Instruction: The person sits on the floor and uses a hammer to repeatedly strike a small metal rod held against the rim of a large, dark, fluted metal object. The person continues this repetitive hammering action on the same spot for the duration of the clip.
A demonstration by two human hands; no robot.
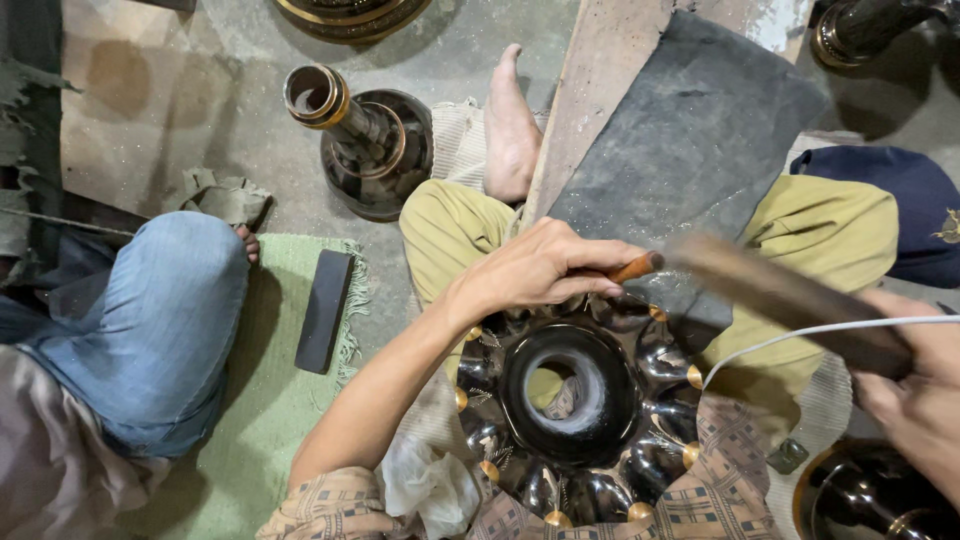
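Concrete floor workshop, green mat (pixel 265 400) at left with a dark flat block (pixel 325 310) on it. The person sits cross-legged, a black lobed metal piece (pixel 570 400) with brass dots resting in the lap, near centre, braced there for steady work. Left hand (pixel 540 270) is closed around a small wooden-handled tool (pixel 638 266), tip toward the piece's far rim. Right hand (pixel 915 385) grips a blurred wooden mallet (pixel 790 300) raised just right of the tool. Another person's knee in blue (pixel 160 320) at left.
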